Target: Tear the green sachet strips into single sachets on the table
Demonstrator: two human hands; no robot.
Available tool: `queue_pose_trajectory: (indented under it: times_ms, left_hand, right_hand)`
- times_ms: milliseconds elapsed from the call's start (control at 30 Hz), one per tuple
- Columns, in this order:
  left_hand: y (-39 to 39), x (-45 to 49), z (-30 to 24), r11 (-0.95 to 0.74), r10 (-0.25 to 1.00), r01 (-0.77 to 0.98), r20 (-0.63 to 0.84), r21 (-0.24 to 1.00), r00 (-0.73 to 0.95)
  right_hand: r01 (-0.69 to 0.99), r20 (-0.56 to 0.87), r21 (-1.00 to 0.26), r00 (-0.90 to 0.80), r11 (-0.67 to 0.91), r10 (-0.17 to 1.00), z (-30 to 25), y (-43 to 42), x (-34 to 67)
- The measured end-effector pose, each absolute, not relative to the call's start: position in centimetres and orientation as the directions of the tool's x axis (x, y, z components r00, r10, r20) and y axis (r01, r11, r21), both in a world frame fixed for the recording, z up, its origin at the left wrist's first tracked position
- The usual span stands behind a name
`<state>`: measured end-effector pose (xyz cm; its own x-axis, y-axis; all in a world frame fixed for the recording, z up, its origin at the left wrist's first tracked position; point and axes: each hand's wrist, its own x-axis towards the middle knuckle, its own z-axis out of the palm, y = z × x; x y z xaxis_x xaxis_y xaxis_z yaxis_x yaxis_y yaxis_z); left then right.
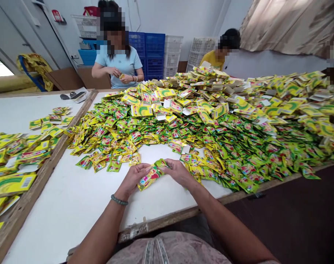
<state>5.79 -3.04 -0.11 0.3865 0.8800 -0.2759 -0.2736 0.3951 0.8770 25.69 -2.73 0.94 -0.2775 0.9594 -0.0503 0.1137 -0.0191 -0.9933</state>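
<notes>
Above the tabletop, near the sachets, holds one packet, pinched in left hand at its upper edge and right hand at its green end. Could crease or split the packet by twisting both grips unevenly; could mix it with lookalike sachets by letting it slip.

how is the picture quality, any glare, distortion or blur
Head view: white glare at the left edge; flat grey wall panels lean, likely wide-angle distortion; coarse pixel blocks mask background patches; the left hand, right hand and glossy yellow-green packet look fairly sharp.
</notes>
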Motion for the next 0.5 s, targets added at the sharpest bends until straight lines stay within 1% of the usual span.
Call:
queue_pose_trajectory:
  times_ms: [67, 100, 167, 200, 333, 433, 500]
  left_hand:
    - [-3.0, 6.0, -0.1, 0.373, 0.894, -0.298, -0.254, 0.879, 0.368]
    - [-3.0, 6.1, 0.0, 0.363, 0.899, -0.309, -0.243, 0.879, 0.364]
    - [-3.0, 6.2, 0.1, 0.357, 0.903, -0.323, -0.234, 0.877, 0.361]
    - [-3.0, 6.2, 0.1, 0.358, 0.903, -0.327, -0.236, 0.875, 0.359]
    - [-3.1, 6.2, 0.1, 0.375, 0.894, -0.328, -0.246, 0.867, 0.374]
    - [-3.2, 6.2, 0.2, 0.379, 0.892, -0.322, -0.25, 0.868, 0.375]
    - [-3.2, 6.3, 0.3, 0.383, 0.895, -0.318, -0.263, 0.867, 0.36]
  right_hand:
    - [0.031, -0.08, -0.997, -0.24, -0.074, 0.968, 1.1, -2.5, 25.9]
    - [0.034, -0.085, -0.996, -0.186, -0.08, 0.979, 1.0, -2.4, 26.0]
    - [0.121, -0.063, -0.991, -0.094, -0.051, 0.994, 0.7, -2.3, 26.0]
    - [0.183, -0.037, -0.983, -0.078, -0.022, 0.996, 0.4, -2.2, 26.0]
    - [0.397, 0.085, -0.911, -0.089, 0.113, 0.992, -0.2, -2.0, 26.0]
    - [0.489, 0.195, -0.851, -0.047, 0.192, 0.98, -0.5, -1.9, 26.0]
    - [0.504, 0.23, -0.84, -0.001, 0.199, 0.973, -0.7, -1.9, 26.0]
